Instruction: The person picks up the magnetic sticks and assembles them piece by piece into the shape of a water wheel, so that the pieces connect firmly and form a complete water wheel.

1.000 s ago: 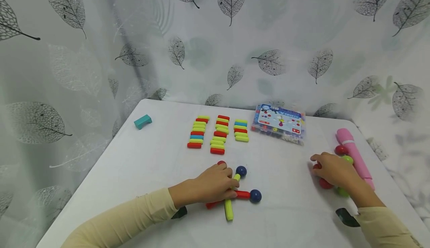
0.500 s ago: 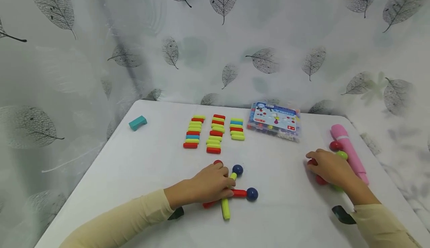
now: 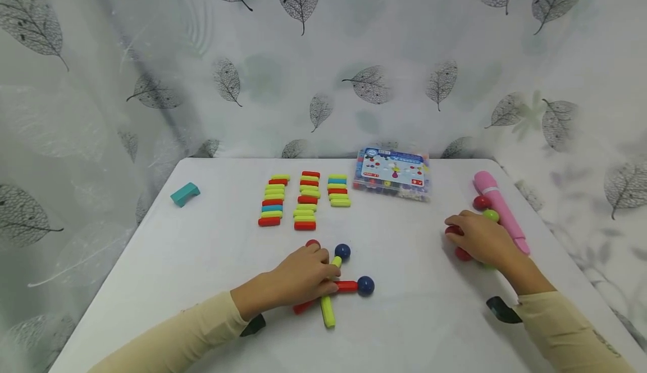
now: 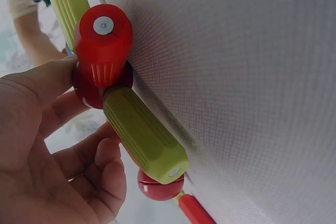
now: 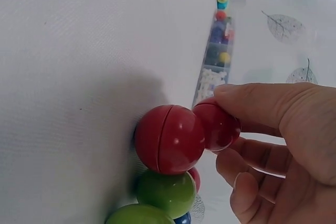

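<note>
My left hand point(image 3: 303, 277) holds a magnetic rod-and-ball build on the table, thumb and fingers around a dark red ball point(image 4: 127, 78) at its middle. A red rod point(image 4: 103, 45) and yellow-green rods point(image 4: 144, 135) stick out from that ball. Navy balls point(image 3: 365, 286) cap the far rod ends, and another red ball point(image 3: 313, 243) shows past my knuckles. Over at the right, my right hand point(image 3: 482, 241) pinches a red ball point(image 5: 216, 127) between thumb and fingers. Right beside it sit a second red ball point(image 5: 170, 140) and green balls point(image 5: 165, 192).
Rods in red, yellow-green and blue lie in three columns point(image 3: 305, 201) toward the back. Behind them is a clear plastic case point(image 3: 391, 173) with a printed label. A pink roll point(image 3: 500, 210) lies along the right side, and a teal block point(image 3: 185, 194) at the back left.
The head view has swung, so the table and everything on it appear further left. Both hands keep about the same places on the build and at the balls.
</note>
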`<state>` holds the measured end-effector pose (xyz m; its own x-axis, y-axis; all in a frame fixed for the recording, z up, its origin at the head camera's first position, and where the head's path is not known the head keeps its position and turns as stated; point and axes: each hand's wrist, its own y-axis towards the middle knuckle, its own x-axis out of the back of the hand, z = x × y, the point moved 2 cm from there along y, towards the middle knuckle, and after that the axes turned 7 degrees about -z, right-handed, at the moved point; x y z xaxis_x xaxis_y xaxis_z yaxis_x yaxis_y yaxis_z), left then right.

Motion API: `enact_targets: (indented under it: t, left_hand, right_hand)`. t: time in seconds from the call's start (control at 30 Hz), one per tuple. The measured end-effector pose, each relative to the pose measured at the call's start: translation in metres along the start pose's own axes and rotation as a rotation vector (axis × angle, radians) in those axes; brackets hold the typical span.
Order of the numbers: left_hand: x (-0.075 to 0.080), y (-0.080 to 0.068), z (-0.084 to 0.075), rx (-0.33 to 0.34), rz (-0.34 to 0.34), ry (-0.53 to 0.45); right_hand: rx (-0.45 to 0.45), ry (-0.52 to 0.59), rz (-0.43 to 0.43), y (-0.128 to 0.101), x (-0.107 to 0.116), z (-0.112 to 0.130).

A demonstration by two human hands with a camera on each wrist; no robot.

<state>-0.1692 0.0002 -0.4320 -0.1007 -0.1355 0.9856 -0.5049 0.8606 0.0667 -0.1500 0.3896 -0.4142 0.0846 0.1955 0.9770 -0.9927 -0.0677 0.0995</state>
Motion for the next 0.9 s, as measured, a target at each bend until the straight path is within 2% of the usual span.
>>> enact_targets:
  t: [0.4,0.67,0.9]
  left_hand:
    - [0.001,0.0,-0.001,0.001,0.005,-0.02]
    - [0.001,0.001,0.0,0.021,0.025,-0.046]
    - [-0.001,0.002,-0.001,0.053,0.048,-0.084]
  right_hand:
    - [0.0,0.015,-0.034,-0.005,0.002,0.002]
    - [-0.009,0.032,-0.042,-0.009,0.001,0.003]
    - [0.019,0.039,-0.071,-0.014,0.002,0.012]
